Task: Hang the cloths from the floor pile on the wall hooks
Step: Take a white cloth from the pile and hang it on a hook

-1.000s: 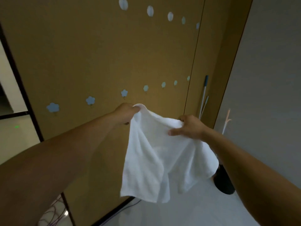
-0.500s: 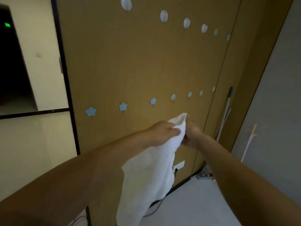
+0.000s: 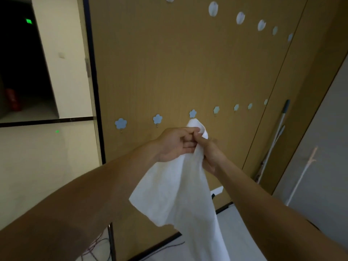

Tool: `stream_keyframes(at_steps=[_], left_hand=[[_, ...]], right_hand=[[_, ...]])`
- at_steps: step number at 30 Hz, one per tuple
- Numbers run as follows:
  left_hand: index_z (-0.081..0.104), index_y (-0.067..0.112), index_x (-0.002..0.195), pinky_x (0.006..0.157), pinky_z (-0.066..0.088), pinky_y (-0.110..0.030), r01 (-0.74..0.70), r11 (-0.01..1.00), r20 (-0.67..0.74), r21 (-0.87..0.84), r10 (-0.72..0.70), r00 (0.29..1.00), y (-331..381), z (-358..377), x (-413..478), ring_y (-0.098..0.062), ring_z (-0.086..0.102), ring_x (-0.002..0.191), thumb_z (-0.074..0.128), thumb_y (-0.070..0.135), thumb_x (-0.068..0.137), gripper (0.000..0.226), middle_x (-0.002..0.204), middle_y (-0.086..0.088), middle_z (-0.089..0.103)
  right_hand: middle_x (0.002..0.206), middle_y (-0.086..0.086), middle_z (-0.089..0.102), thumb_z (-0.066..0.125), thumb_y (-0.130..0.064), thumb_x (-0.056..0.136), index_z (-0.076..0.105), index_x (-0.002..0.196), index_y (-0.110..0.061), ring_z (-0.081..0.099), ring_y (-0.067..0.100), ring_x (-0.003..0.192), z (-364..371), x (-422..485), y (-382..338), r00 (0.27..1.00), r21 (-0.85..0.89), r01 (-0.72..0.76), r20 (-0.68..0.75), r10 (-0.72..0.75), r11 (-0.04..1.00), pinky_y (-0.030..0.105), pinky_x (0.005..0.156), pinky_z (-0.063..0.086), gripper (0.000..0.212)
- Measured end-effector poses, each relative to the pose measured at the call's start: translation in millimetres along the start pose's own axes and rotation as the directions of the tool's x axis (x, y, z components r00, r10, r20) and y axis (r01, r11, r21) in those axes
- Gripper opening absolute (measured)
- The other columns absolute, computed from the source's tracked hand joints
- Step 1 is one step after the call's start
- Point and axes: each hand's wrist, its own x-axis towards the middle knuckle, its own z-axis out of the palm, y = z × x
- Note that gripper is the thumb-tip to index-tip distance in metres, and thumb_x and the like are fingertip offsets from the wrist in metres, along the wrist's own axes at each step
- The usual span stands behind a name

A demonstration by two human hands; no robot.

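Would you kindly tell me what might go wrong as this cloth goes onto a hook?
The left hand and right hand bunch a corner of the cloth just below a small hook; the thick wad may miss or slip off it. Most of the cloth hangs loose, so its weight could drag it down once released.

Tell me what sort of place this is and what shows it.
Probably an indoor utility or hallway corner, though that is not certain: a wood-panelled wall carries two rows of stick-on hooks, a mop leans in the corner, and cables trail on the pale floor.
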Motion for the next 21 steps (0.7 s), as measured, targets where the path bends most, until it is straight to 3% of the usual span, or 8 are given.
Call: stream_keyframes(at_steps=[3, 6, 10, 12, 15, 17, 21], left_hand=[[0.049, 0.007, 0.131, 0.091, 0.053, -0.044, -0.053, 0.998, -0.139, -0.037, 0.047, 0.989, 0, 0, 1, -0.037, 0.066, 0.104, 0.041, 0.008, 0.097, 0.035, 0.117, -0.026, 0.065], [0.042, 0.013, 0.136, 0.081, 0.058, -0.042, -0.078, 0.997, -0.261, 0.008, 0.078, 0.962, 1, -2, 4, -0.038, 0.068, 0.1, 0.038, 0.006, 0.093, 0.043, 0.115, -0.028, 0.065], [0.025, 0.031, 0.145, 0.066, 0.059, -0.037, 0.076, 0.983, -0.251, 0.165, -0.033, 0.968, 5, -16, -4, -0.036, 0.071, 0.09, 0.039, 0.007, 0.083, 0.068, 0.096, -0.022, 0.072], [0.036, 0.025, 0.139, 0.065, 0.06, -0.042, 0.223, 0.913, -0.346, 0.341, -0.099, 0.933, -1, -29, -15, -0.033, 0.072, 0.084, 0.049, 0.014, 0.08, 0.061, 0.094, -0.017, 0.074], [0.053, 0.016, 0.129, 0.09, 0.055, -0.045, 0.471, 0.747, -0.451, 0.47, -0.255, 0.855, -21, -53, -36, -0.026, 0.063, 0.102, 0.074, 0.034, 0.072, 0.064, 0.115, -0.007, 0.065], [0.054, 0.015, 0.132, 0.097, 0.049, -0.039, 0.498, 0.767, -0.444, 0.404, -0.311, 0.84, -33, -58, -42, -0.022, 0.059, 0.111, 0.08, 0.038, 0.073, 0.068, 0.122, -0.002, 0.062], [0.052, 0.014, 0.131, 0.08, 0.05, -0.037, 0.456, 0.871, -0.546, 0.183, -0.296, 0.783, -39, -51, -44, -0.025, 0.059, 0.108, 0.078, 0.039, 0.075, 0.066, 0.122, -0.006, 0.062]], right_hand=[[0.109, 0.025, 0.069, 0.059, -0.024, 0.095, 0.064, 0.114, 0.006, 0.068, 0.036, 0.103, 10, 5, -3, 0.999, -0.031, 0.005, -0.037, -0.006, 1.0, 0.048, 0.097, 0.051, 0.036], [0.103, 0.023, 0.071, 0.057, -0.021, 0.095, 0.066, 0.109, 0.006, 0.07, 0.034, 0.095, 18, 9, -5, 0.999, -0.045, -0.004, -0.038, 0.002, 0.999, 0.045, 0.09, 0.055, 0.032], [0.096, 0.015, 0.072, 0.054, -0.022, 0.097, 0.06, 0.106, -0.001, 0.07, 0.027, 0.083, 16, 19, -19, 0.988, 0.136, -0.051, -0.138, 0.07, 0.989, 0.037, 0.07, 0.056, 0.023], [0.11, 0.017, 0.068, 0.053, -0.024, 0.098, 0.056, 0.118, -0.002, 0.067, 0.027, 0.093, 11, 23, -35, 0.993, 0.272, -0.054, -0.089, 0.081, 0.961, 0.038, 0.075, 0.054, 0.03], [0.133, 0.023, 0.056, 0.045, -0.028, 0.101, 0.047, 0.136, 0.001, 0.056, 0.034, 0.121, 11, 26, -57, 0.99, 0.402, -0.091, 0.139, 0.038, 0.911, 0.047, 0.103, 0.044, 0.046], [0.141, 0.022, 0.049, 0.04, -0.03, 0.102, 0.042, 0.141, 0.0, 0.047, 0.035, 0.131, 14, 29, -67, 0.965, 0.443, -0.135, 0.26, 0.016, 0.886, 0.049, 0.113, 0.033, 0.05], [0.134, 0.021, 0.053, 0.03, -0.036, 0.103, 0.045, 0.137, 0.001, 0.049, 0.034, 0.126, 15, 34, -81, 0.921, 0.505, -0.173, 0.388, -0.043, 0.845, 0.048, 0.115, 0.028, 0.052]])
